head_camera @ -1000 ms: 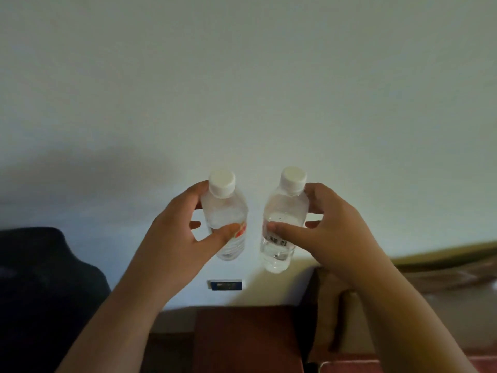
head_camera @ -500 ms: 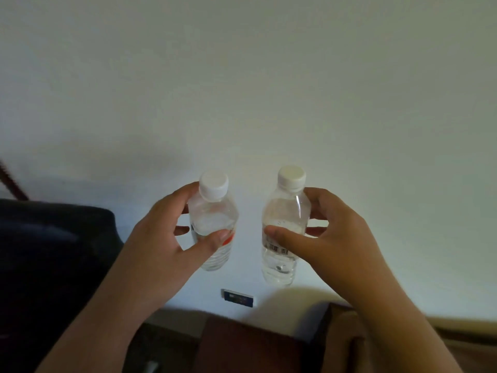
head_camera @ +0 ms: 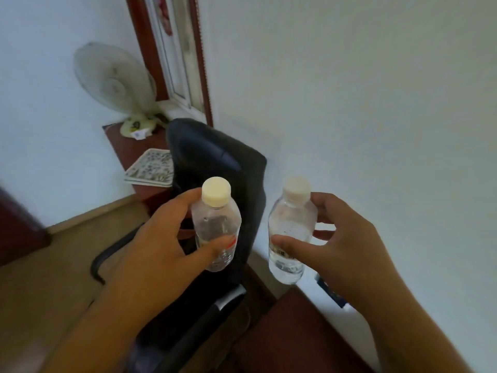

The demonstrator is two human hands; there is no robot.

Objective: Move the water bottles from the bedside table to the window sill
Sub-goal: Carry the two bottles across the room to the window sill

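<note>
I hold two small clear water bottles with white caps upright in the air. My left hand (head_camera: 158, 249) grips the left bottle (head_camera: 216, 224) around its middle, thumb across a red-edged label. The right bottle (head_camera: 291, 227), with a barcode label, is gripped in my right hand (head_camera: 347, 249). Both bottles hang above the dark wooden bedside table (head_camera: 290, 337), the left one in front of a black chair. A window (head_camera: 177, 49) with a dark red frame and a pale sill (head_camera: 174, 109) is at the far upper left.
A black office chair (head_camera: 215, 162) stands between me and the window. Beyond it a wooden desk (head_camera: 126, 146) carries a white fan (head_camera: 118, 79) and a patterned tray (head_camera: 150, 168). A white wall runs along the right. Tan floor lies at the left.
The view has swung left from the bare wall, bringing the chair, desk, fan and window into sight. Both hands keep their bottles, held slightly farther apart.
</note>
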